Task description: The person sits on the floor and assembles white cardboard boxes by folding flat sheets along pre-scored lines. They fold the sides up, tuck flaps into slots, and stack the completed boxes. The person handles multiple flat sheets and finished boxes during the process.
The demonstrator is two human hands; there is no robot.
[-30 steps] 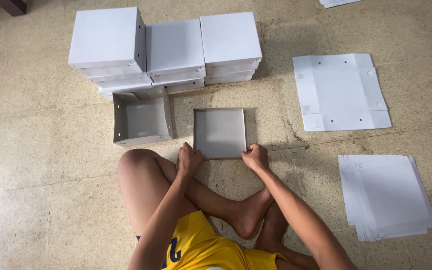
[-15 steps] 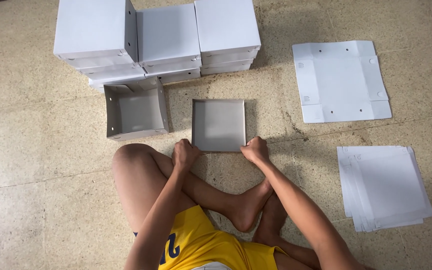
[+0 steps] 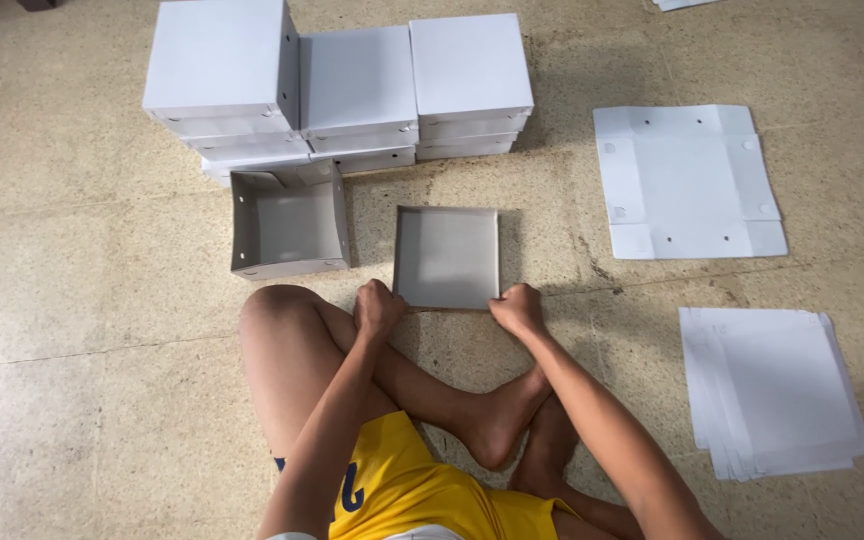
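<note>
On the floor (image 3: pixel 72 300), right in front of the crossed legs, lies a flat white tray (image 3: pixel 447 256) made of folded card. The left hand (image 3: pixel 379 307) is curled around its near left corner, and the right hand (image 3: pixel 518 307) is curled around its near right corner. Both hands are closed tight on the near edge, pinching it, so the tray sits just past the knuckles and between the two hands.

Just to the left of the left hand, and a bit farther away, sits an open box (image 3: pixel 288 222) with taller walls (its sides lean a little). Beyond both hands, past the tray and the open box, stand stacks of white boxes (image 3: pixel 352 90), three piles side by side and touching each other. The open box touches the front of the left pile.

Far to the right of the right hand lies an unfolded white sheet (image 3: pixel 687 180), spread flat with its flaps out. Nearer the person on that same right side lies a pile of flat white sheets (image 3: pixel 772 390), well apart from the hand.

The floor is pale, speckled stone with thin lines running across it. It looks a bit worn and stained. The person sits on it barefoot, in yellow shorts (image 3: pixel 402 495).
</note>
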